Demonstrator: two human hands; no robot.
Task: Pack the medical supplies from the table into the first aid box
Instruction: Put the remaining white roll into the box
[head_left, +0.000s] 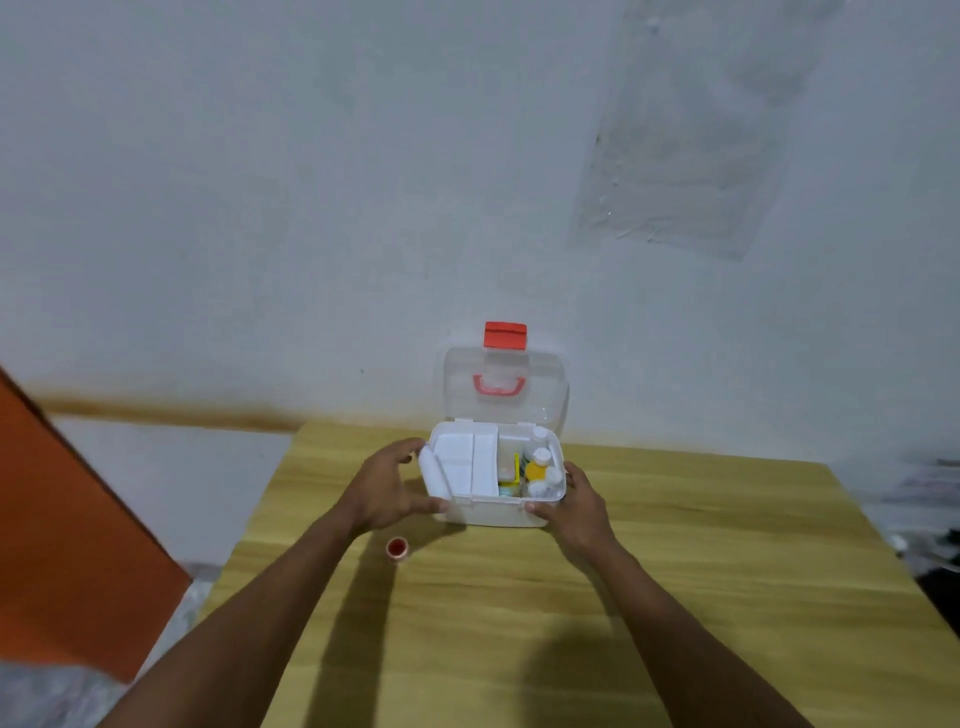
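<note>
The left hand (387, 488) cups the left end of the first aid box (493, 514). Its thumb lies along the front lower corner and its fingers curve round the far upper edge, so it grasps the box loosely rather than tightly. The right hand (579, 512) grasps the opposite end the same way, with the thumb pressed on the front wall and the fingers running up the right side.

The box sits between the two hands on the wooden table (597, 634). Its clear lid (540, 384) stands open beyond the fingertips, with a red handle (498, 385) on it and a red latch (505, 335) at its top edge.

Inside, nearest the left hand, lie white packs (462, 462) and a white roll (431, 470). Nearer the right hand stand a yellow bottle (536, 470) and white bottles (540, 435).

Just behind the left wrist, toward the person, a small red-centred roll (398, 548) lies on the table, apart from the box. A pale wall (311, 182) rises past the lid.
</note>
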